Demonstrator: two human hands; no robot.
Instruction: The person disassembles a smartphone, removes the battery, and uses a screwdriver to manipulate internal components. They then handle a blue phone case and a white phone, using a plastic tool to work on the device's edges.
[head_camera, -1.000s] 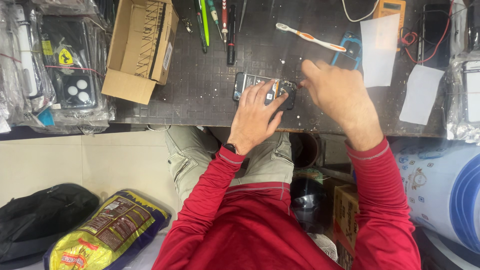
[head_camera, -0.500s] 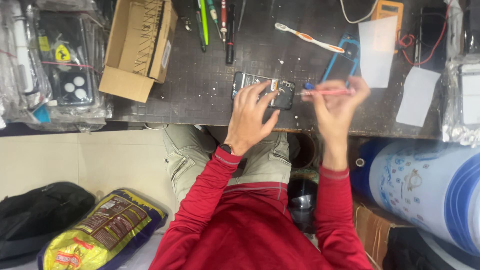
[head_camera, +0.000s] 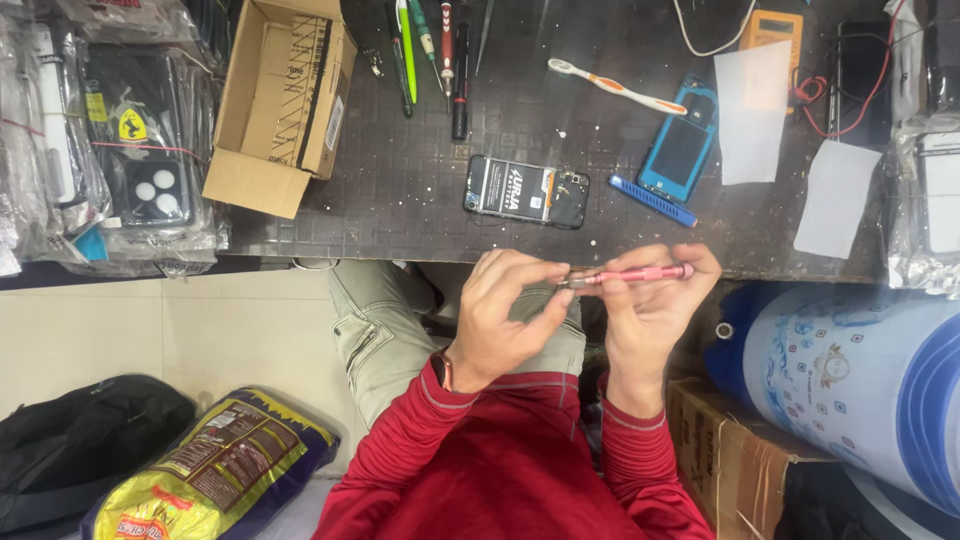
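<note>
Both hands are raised together off the near edge of the dark surface, over the person's lap. The right hand is clamped around a slim pink screwdriver, which lies level across its fingers with the far end poking out past the fingertips. The left hand meets it from the other side, thumb and forefinger pinched on the metal tip of the tool, so the two hands touch at that point. Just beyond the hands, flat on the surface, lies an opened phone with its back off and the battery showing; neither hand touches it. Beyond the right hand sit a short blue ridged tool and a blue phone frame, with a toothbrush further off and two white paper slips out past the right hand. Straight out beyond the phone a row of pens and screwdrivers lies side by side. Out past the left hand stands an open cardboard box, and further that way are phone cases in clear plastic bags. Below the left forearm, on the tiled floor, rest a black bag and a yellow printed sack. Beside the right elbow stands a large blue and white drum.
</note>
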